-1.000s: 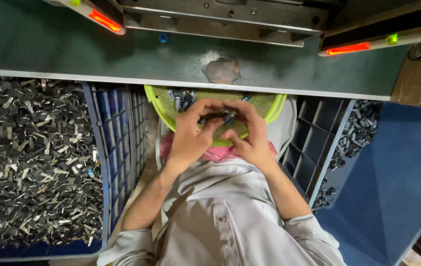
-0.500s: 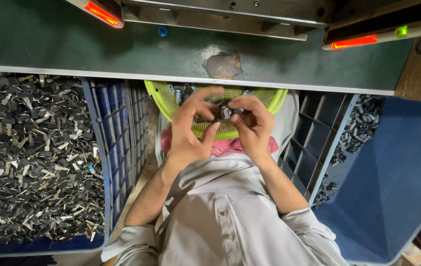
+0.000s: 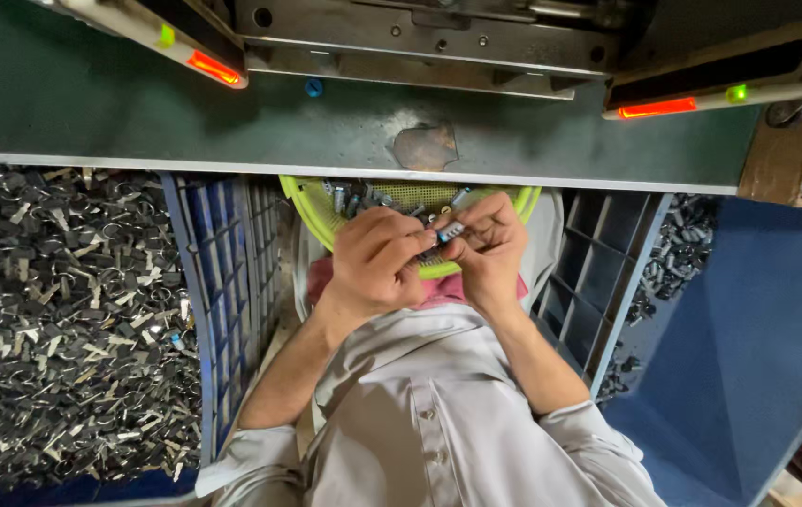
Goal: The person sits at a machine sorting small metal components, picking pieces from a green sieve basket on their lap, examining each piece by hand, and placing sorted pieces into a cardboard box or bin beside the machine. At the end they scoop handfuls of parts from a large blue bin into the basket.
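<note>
My left hand (image 3: 377,258) and my right hand (image 3: 487,246) meet over a yellow-green plastic basket (image 3: 318,208) on my lap. Together the fingers pinch a small metal part (image 3: 448,231) between them, held just above the basket. More small metal parts (image 3: 354,198) lie inside the basket, partly hidden under the edge of the green machine table (image 3: 138,122).
A blue crate (image 3: 196,282) at my left is heaped with small dark and silvery metal pieces (image 3: 53,319). Another blue crate (image 3: 739,357) at my right holds a few parts (image 3: 678,249). Above the table sit a machine body (image 3: 420,38) and two bars with red lights (image 3: 208,66).
Both hands have shifted slightly up and right over the basket and closed in tighter on the small part between the fingertips.
</note>
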Demonstrator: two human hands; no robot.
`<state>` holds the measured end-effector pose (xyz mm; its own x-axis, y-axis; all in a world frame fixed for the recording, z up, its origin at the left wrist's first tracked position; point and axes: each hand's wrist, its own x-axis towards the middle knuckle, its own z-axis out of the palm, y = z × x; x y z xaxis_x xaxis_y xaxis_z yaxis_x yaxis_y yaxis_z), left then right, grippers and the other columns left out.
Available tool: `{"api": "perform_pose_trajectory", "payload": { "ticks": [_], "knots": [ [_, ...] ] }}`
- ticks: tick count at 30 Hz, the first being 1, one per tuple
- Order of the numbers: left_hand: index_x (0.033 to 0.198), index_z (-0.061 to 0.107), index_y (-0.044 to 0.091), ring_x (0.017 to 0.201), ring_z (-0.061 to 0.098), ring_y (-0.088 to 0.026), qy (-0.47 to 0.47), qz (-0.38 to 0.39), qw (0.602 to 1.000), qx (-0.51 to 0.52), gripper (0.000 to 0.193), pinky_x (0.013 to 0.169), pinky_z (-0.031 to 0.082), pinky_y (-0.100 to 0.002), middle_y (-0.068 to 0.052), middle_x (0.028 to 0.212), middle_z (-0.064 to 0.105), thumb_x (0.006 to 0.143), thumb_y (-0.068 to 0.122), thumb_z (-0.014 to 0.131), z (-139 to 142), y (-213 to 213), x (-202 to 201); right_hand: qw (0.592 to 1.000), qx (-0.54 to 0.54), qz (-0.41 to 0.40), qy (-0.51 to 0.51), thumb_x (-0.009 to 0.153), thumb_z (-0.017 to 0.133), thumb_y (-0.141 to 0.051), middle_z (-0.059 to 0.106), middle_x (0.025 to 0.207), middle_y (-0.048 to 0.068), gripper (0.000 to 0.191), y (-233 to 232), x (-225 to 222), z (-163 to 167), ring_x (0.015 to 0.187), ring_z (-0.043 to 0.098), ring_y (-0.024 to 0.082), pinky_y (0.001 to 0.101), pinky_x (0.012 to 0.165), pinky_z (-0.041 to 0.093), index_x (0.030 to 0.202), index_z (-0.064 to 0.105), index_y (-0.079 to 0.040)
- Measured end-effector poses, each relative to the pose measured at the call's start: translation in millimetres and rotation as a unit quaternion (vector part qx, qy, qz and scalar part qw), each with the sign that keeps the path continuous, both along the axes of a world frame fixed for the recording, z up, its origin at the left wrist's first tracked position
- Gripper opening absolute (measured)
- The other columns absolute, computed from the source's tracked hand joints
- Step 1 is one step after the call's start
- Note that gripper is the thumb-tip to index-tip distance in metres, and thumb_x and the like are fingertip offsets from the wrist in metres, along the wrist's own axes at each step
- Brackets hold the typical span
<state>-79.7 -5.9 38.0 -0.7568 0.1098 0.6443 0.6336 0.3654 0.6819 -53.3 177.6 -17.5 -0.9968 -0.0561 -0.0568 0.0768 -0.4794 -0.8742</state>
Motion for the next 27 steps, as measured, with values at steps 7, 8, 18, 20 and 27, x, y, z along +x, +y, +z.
{"api": "perform_pose_trajectory", "payload": {
  "ticks": [7, 8, 18, 20, 27],
  "knots": [
    [0.092, 0.070, 0.007, 0.084, 0.062, -0.027, 0.069, 0.117, 0.978, -0.156, 0.022, 0.069, 0.055, -0.040, -0.005, 0.092, 0.071, 0.071, 0.006, 0.067, 36.1, -12.7, 27.5, 0.937, -0.247, 0.036, -0.247, 0.089, 0.079, -0.004, 0.070, 0.096, 0.015, 0.033, 2.1, -21.4, -0.6, 0.078, 0.064, 0.021, 0.0286, 0.069, 0.053, 0.107, 0.051, -0.009],
    [0.092, 0.071, 0.008, 0.082, 0.061, -0.026, 0.021, 0.110, 0.984, -0.137, 0.025, 0.070, 0.055, -0.039, -0.004, 0.092, 0.071, 0.069, 0.002, 0.066, 38.6, -16.8, 33.3, 0.936, -0.248, 0.038, -0.247, 0.088, 0.079, -0.005, 0.069, 0.096, 0.014, 0.035, 1.3, -24.4, 3.9, 0.080, 0.064, 0.020, 0.0282, 0.070, 0.052, 0.108, 0.051, -0.009],
    [0.105, 0.067, -0.002, 0.091, 0.068, -0.012, -0.363, 0.053, 0.901, 0.231, 0.034, 0.081, 0.055, -0.021, -0.006, 0.099, 0.067, 0.080, -0.022, 0.058, -27.8, -18.9, 26.3, 0.850, 0.329, -0.103, 0.398, 0.084, 0.060, 0.024, 0.067, 0.107, 0.025, 0.037, -22.4, -144.1, 102.3, 0.093, 0.070, 0.028, 0.0379, 0.075, 0.063, 0.111, 0.047, 0.002],
    [0.102, 0.068, -0.001, 0.091, 0.066, -0.012, -0.338, 0.047, 0.907, 0.248, 0.028, 0.081, 0.054, -0.021, -0.006, 0.100, 0.066, 0.083, -0.021, 0.064, -29.3, -18.6, 30.3, 0.744, 0.444, -0.102, 0.489, 0.075, 0.059, 0.024, 0.066, 0.105, 0.026, 0.037, -35.6, -175.6, 113.8, 0.095, 0.068, 0.030, 0.0374, 0.074, 0.064, 0.106, 0.052, 0.006],
    [0.105, 0.068, 0.000, 0.095, 0.065, -0.013, -0.319, 0.076, 0.905, 0.269, 0.028, 0.084, 0.052, -0.022, -0.006, 0.105, 0.067, 0.083, -0.018, 0.068, -25.7, -20.4, 33.9, 0.767, 0.452, -0.031, 0.454, 0.082, 0.055, 0.027, 0.069, 0.105, 0.017, 0.035, -35.7, -190.5, 125.1, 0.103, 0.072, 0.028, 0.0348, 0.080, 0.063, 0.107, 0.059, 0.004]
  ]
}}
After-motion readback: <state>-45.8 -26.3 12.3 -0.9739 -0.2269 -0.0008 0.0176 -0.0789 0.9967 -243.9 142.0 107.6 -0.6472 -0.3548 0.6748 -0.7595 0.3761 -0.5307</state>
